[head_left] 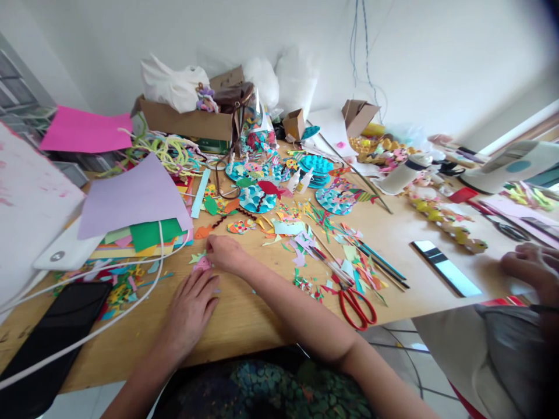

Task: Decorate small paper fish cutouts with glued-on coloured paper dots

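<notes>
A small pink paper fish [202, 264] with a green paper piece [196, 256] at its edge lies on the table in front of me. My left hand [192, 301] rests on the tabletop, fingers stretched out, their tips touching the fish's near side. My right hand [227, 255] is closed at the fish's right edge, with the fingers bent down in a pinch; what they hold is hidden. Just beyond sit an orange paper fish [202, 232] and a spotted, colourful paper fish [239, 227].
Red-handled scissors [358, 308] lie among paper scraps at the right. Blue wave-patterned discs [257, 198] and glue bottles [304, 181] stand farther back. A white cable [161, 262] crosses the left side above a black phone [56, 331]. Another person's hand [530, 267] is far right.
</notes>
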Available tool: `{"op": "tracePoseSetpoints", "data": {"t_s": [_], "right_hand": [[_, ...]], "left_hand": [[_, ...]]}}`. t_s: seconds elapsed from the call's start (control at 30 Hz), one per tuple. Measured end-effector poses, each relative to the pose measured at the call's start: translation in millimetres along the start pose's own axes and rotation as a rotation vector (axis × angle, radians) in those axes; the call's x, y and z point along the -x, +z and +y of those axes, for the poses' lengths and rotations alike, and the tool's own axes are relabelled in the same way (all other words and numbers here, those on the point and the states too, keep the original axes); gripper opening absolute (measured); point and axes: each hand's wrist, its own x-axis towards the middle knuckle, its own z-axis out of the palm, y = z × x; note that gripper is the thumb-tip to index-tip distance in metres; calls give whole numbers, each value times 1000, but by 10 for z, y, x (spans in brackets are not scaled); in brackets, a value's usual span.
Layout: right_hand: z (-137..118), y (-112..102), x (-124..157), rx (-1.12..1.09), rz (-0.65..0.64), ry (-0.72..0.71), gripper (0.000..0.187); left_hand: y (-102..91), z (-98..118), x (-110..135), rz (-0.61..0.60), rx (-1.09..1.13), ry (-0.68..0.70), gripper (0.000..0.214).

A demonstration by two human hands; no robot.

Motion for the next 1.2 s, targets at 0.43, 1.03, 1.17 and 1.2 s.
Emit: {"op": "tracePoseSetpoints", "data": {"t_s": [0.43,1.03,1.17,1.2], "right_hand": [[54,-35,27,-255,-32,-90,11],[267,-75,16,-108,65,68,34],[302,-108,52,-65,59,72,31],[305,-117,66,-62,57,66,31]], "left_hand": [[-22,-15,-30,68,114,-61,31],[-134,-77,-44,66,228,-136,46],[-131,-82,-32,56,181,-125,38],[-136,-77,-32,62,171,-132,35]]}}
